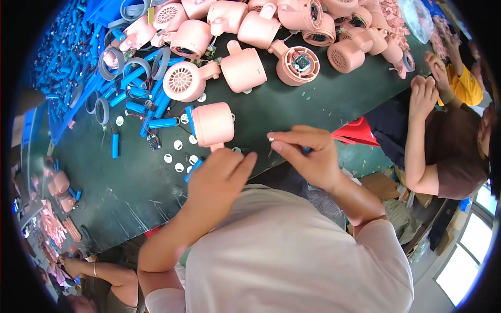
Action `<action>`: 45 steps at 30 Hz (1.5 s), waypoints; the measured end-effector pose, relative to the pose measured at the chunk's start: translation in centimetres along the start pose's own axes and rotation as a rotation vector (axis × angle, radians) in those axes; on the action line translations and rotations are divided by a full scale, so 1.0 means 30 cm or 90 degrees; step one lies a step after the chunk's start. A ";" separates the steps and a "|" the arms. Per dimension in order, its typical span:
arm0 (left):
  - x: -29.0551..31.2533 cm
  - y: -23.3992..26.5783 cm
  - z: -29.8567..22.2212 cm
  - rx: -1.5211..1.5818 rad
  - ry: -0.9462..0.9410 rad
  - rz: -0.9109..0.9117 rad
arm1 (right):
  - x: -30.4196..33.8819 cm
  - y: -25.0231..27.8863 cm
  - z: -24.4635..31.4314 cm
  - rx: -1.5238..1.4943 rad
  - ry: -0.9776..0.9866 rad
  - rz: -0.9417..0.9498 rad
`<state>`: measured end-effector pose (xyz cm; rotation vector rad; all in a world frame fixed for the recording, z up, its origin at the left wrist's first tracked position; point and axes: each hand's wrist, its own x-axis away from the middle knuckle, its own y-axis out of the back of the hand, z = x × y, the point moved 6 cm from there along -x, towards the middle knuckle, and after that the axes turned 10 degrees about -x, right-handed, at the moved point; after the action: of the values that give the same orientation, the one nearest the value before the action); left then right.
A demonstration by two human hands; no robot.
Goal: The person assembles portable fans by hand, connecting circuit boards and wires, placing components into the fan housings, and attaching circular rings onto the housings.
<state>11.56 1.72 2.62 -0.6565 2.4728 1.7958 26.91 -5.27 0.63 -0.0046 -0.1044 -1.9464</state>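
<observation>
My left hand (pixel 222 175) is closed at the short handle of a pink fan housing (pixel 214 124), which lies on its side just beyond my fingers. A blue strip shows along the housing's left rim. Between the thumb and forefinger of my right hand (pixel 308 154) is a small white piece (pixel 271 139), too small to name. Something blue shows under the right-hand fingers. Close to my left wrist lies a blue cylindrical battery (pixel 195 169), partly hidden. Several round white discs (pixel 178 144) are scattered left of the housing.
Many pink fan housings (pixel 243 70) crowd the far side of the dark green table (pixel 125 193). Blue batteries (pixel 68 68), wires and grey rings (pixel 136 70) heap up at far left. A red bin (pixel 357 131) stands beyond the right edge. Other people (pixel 443 141) sit at both sides.
</observation>
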 end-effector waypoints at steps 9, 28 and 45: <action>0.064 0.073 0.163 0.491 0.371 -0.220 | -0.071 -0.200 0.091 0.072 0.296 0.055; 0.143 0.077 0.246 0.406 0.462 -0.313 | -0.093 -0.371 0.086 0.052 0.270 0.222; -0.169 0.414 0.335 -0.042 0.083 -0.218 | -1.380 -0.112 0.553 0.689 0.366 0.231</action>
<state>9.63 15.66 11.75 -1.1548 2.2066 1.7560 38.31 35.63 14.73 1.1490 -0.6986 -1.2651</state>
